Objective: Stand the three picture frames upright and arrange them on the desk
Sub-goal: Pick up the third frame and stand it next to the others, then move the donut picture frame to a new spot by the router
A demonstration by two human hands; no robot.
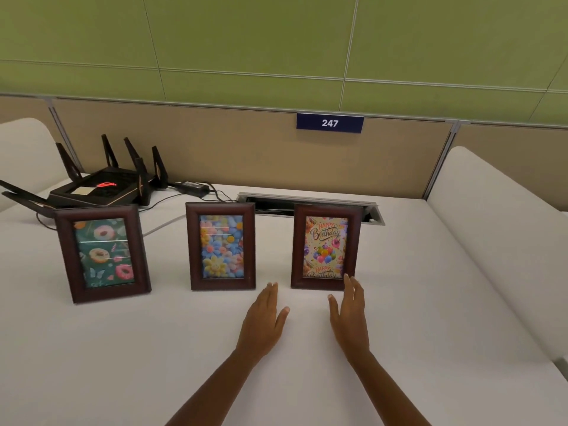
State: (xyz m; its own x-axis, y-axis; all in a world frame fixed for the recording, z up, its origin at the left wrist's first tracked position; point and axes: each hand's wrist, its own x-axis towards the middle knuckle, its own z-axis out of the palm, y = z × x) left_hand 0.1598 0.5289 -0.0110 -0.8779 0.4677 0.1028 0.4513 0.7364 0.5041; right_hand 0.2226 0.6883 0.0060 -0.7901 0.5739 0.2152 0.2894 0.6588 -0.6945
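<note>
Three dark wooden picture frames stand upright in a row on the white desk [307, 379]. The left frame [103, 253] shows doughnuts on green. The middle frame [220, 245] shows colourful flowers. The right frame [326, 246] shows a "Happy Birthday" card with balloons. My left hand [264, 321] hovers flat, fingers extended, just in front of the gap between the middle and right frames. My right hand [349, 315] is held edge-on, its fingertips at the lower right corner of the birthday frame; whether they touch it I cannot tell. Neither hand holds anything.
A black router [101, 187] with several antennas sits at the back left, with a power adapter [192, 187] and cables. An open cable slot [310, 202] lies behind the right frame. A beige partition with a "247" label [329, 123] backs the desk. White dividers flank both sides.
</note>
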